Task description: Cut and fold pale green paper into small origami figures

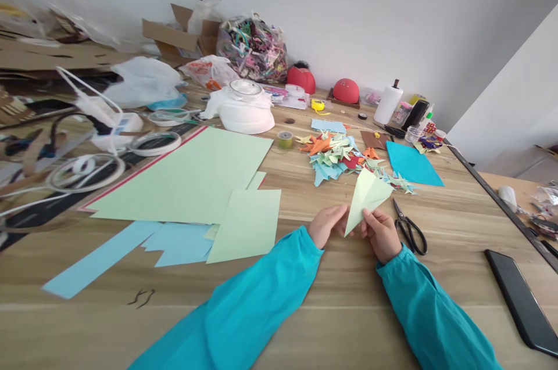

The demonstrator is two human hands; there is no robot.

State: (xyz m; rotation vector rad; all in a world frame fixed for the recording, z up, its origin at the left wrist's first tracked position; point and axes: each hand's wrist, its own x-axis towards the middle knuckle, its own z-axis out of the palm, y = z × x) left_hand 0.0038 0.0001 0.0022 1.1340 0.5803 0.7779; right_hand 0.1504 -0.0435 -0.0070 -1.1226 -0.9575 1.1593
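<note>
Both of my hands pinch a folded pale green paper (365, 198), kite-shaped, held upright just above the wooden table (331, 300). My left hand (328, 225) grips its lower left edge, my right hand (380, 233) its lower right edge. Both arms wear teal sleeves. Black scissors (410, 228) lie right beside my right hand. A pile of small folded paper cranes (344, 156) in green, blue and orange lies just beyond the paper.
Large pale green sheets (192, 178) and a smaller green square (248, 223) lie left, over light blue offcuts (131, 251). A blue sheet (412, 164), a green thread spool (285, 139), a black phone (521, 303), tape rolls (154, 142) and clutter ring the table.
</note>
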